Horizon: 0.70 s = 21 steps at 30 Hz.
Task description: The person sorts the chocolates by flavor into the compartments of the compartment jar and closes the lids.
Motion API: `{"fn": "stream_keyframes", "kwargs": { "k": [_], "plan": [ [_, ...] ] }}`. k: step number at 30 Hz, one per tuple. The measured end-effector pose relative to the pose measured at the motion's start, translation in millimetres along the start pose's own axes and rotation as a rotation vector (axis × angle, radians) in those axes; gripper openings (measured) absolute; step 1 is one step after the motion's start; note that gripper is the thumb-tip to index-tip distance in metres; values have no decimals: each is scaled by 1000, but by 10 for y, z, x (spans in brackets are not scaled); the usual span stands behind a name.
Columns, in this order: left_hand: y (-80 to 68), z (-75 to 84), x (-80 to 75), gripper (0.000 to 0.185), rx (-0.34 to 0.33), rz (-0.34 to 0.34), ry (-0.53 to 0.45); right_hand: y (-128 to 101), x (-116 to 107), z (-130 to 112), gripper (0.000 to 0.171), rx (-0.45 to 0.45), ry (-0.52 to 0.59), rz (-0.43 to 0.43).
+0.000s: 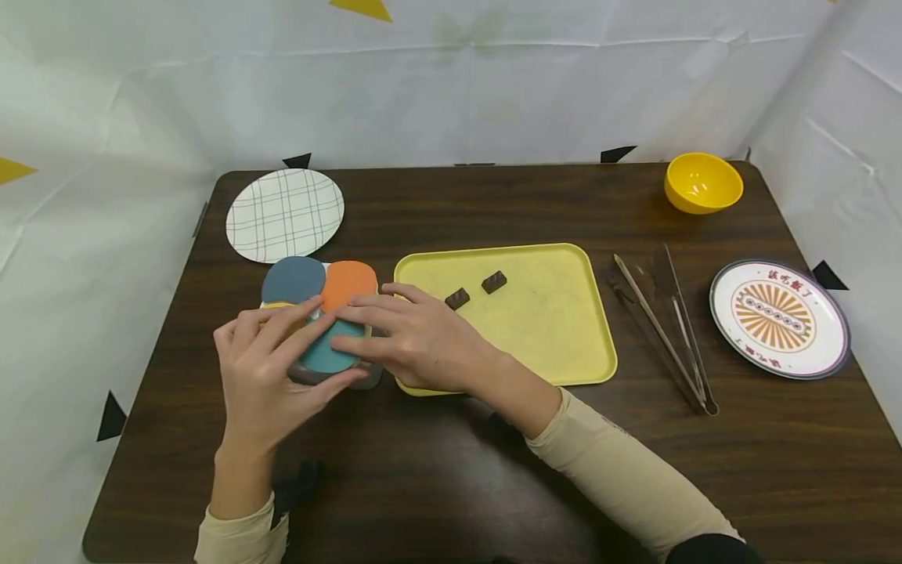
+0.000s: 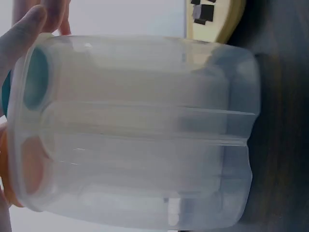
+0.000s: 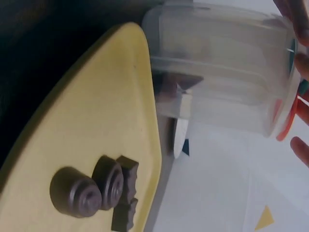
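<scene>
A clear plastic storage container (image 2: 140, 145) stands upright on the table, its lid split into blue, orange, teal and yellow flaps. My left hand (image 1: 264, 368) grips its top at the near left, thumb along the front edge and fingers over the lid. From the right, my right hand (image 1: 423, 337) rests fairly straight fingers on the teal flap (image 1: 330, 350). Both hands' fingertips meet near the lid's middle. Just right of the container lies a yellow tray (image 1: 550, 345). It bears dark chocolates: round ones (image 3: 77, 192) and rectangular ones (image 3: 124, 215), partly behind my right hand in the head view.
A white checked plate (image 1: 285, 215) lies behind the container. Metal tongs (image 1: 665, 337) lie right of the tray, with a patterned round plate (image 1: 778, 319) beyond them. At the back right corner sits a yellow bowl (image 1: 703, 184). White sheeting (image 1: 465, 94) encloses the table's back and sides.
</scene>
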<state>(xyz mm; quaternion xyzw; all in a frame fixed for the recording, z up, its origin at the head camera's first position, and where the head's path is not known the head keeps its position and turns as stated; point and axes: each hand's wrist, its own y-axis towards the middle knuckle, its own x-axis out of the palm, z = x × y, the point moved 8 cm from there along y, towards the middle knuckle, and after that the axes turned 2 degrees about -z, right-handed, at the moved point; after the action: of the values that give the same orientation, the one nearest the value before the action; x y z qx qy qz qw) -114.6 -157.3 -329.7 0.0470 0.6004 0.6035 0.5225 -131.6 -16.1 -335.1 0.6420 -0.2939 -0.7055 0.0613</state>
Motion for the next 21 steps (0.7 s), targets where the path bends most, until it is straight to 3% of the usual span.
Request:
{"fn": "stream_keyframes", "kwargs": {
  "k": [5, 13, 21],
  "plan": [
    [18, 1, -5, 67, 5, -26, -7, -16, -1, 30, 35, 0, 65, -5],
    [16, -45, 33, 56, 26, -182, -134, -39, 3, 75, 43, 12, 183, 9],
    [5, -28, 89, 52, 58, -167, -142, -62, 2, 90, 46, 23, 151, 18]
  ]
}}
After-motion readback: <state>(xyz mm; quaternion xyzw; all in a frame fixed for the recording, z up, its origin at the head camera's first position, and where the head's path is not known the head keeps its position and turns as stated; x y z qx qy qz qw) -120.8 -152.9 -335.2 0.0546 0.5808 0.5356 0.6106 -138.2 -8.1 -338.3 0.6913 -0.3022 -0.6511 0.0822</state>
